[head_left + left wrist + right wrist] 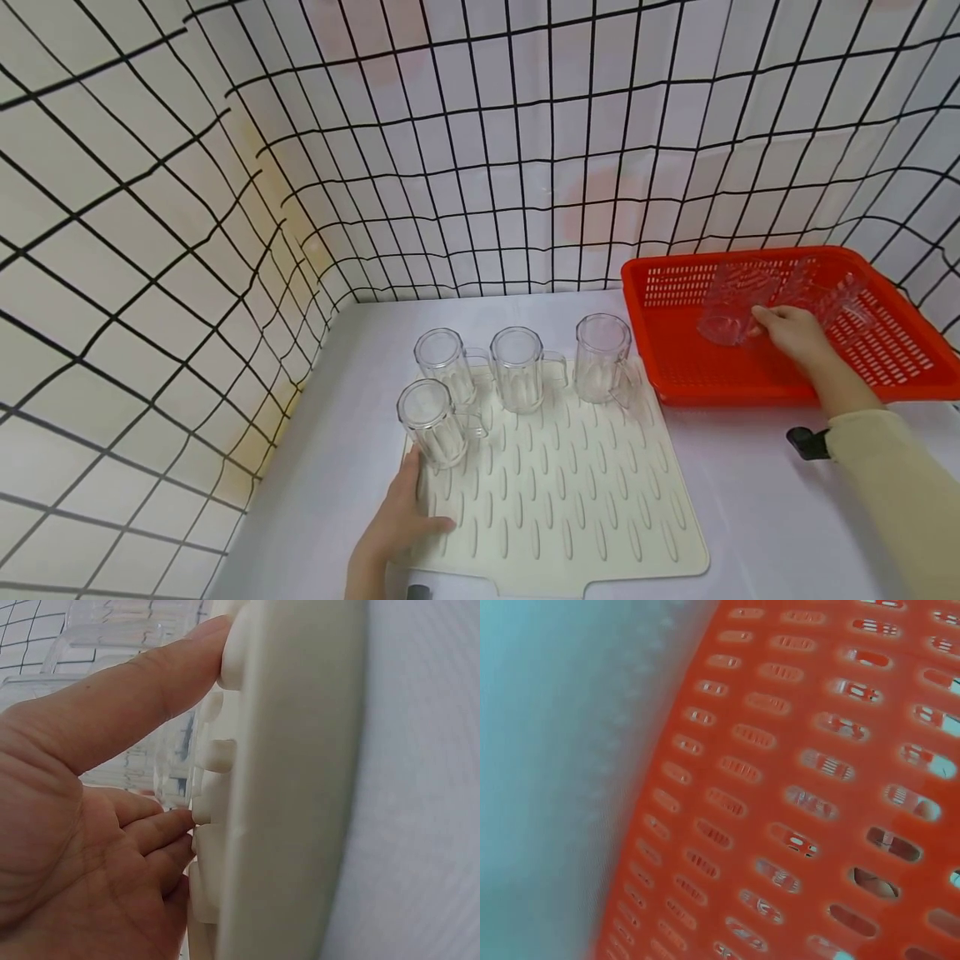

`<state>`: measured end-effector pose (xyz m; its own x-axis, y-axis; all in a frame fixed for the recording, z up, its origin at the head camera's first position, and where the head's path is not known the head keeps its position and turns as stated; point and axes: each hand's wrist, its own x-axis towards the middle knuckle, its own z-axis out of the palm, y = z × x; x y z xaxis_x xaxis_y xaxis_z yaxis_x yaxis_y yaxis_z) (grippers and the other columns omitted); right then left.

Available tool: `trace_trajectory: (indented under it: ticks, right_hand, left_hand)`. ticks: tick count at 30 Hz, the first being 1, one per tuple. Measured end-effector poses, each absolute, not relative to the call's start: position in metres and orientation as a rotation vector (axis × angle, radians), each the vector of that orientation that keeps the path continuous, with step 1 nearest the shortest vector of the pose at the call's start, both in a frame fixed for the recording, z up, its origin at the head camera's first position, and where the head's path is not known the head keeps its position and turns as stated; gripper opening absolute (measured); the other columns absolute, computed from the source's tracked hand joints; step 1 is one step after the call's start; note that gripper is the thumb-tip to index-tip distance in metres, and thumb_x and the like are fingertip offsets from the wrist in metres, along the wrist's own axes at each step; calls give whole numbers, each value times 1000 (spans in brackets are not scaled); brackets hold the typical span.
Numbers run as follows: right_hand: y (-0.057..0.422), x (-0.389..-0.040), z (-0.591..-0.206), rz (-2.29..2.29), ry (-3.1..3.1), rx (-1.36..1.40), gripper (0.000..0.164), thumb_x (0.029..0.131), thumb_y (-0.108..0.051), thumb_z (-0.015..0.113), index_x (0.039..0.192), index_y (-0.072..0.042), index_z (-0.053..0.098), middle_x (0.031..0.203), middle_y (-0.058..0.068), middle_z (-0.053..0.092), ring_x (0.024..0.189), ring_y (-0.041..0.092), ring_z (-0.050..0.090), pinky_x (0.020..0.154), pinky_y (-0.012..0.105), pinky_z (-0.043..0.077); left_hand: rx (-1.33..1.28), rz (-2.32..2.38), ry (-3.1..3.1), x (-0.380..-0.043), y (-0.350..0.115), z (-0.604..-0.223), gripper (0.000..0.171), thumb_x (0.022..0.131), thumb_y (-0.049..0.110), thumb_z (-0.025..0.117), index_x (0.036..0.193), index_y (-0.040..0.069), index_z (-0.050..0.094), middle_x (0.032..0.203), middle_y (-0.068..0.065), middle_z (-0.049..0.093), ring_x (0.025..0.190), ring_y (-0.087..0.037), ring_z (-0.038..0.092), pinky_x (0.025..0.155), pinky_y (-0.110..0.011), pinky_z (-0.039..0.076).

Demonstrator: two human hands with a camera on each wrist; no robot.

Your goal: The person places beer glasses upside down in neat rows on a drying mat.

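At the mat's left edge, my left hand (402,515) rests with fingers extended, the thumb lying on the cream ribbed mat (555,500). In the left wrist view its fingertips touch the mat close to a clear mug. The nearest glass mug (435,425) stands upright just beyond those fingers, its handle to the right. Inside the red basket (652,333), my right hand (797,335) pinches a clear glass mug (725,325). In the right wrist view the perforated basket wall (742,769) hides this hand and mug.
Several clear mugs stand along the mat's back, among them a middle mug (519,371) and a right mug (602,358) near the basket. More glass mugs (851,312) lie in the basket's right part. A black wire grid (551,133) bounds the back and left.
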<state>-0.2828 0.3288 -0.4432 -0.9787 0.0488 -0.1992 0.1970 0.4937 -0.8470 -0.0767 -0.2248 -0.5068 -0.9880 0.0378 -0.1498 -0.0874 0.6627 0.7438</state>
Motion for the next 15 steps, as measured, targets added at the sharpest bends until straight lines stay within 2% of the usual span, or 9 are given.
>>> trace_trajectory:
  ticks: [2, 4, 8, 10, 15]
  right_hand:
    - [330, -283, -443, -1516, 2567, 219, 66, 104, -46, 29, 121, 16, 41, 109, 29, 50, 121, 53, 29, 103, 71, 21]
    - [331, -283, -442, -1545, 2554, 227, 63, 104, -44, 30, 119, 16, 43, 94, 14, 56, 117, 50, 32, 103, 70, 21]
    - [330, -284, -439, -1607, 2543, 238, 60, 105, -41, 30, 120, 16, 43, 74, -12, 54, 106, 40, 39, 104, 67, 21]
    - [328, -282, -437, -1626, 2549, 246, 61, 105, -41, 30, 124, 16, 42, 72, -16, 53, 98, 30, 44, 103, 64, 23]
    - [319, -272, -430, -1679, 2548, 237, 59, 105, -41, 30, 125, 13, 42, 71, -19, 54, 79, 3, 51, 107, 66, 19]
  left_hand:
    - [-47, 1223, 2723, -77, -224, -507, 127, 60, 23, 93, 152, -8, 11, 154, -34, 15, 141, -51, 14, 111, -62, 17]
    - [-46, 1217, 2726, -77, -224, -506, 127, 60, 22, 92, 152, -8, 11, 154, -34, 15, 141, -52, 14, 111, -63, 17]
    - [-42, 1220, 2730, -77, -223, -506, 127, 60, 22, 92, 152, -8, 11, 154, -35, 15, 140, -52, 14, 110, -63, 17]
    - [-28, 1227, 2734, -78, -223, -505, 127, 60, 22, 93, 152, -8, 11, 153, -35, 15, 140, -53, 15, 110, -64, 18]
    - [-30, 1230, 2732, -78, -224, -506, 127, 59, 21, 93, 152, -9, 11, 154, -35, 14, 140, -52, 14, 111, -63, 17]
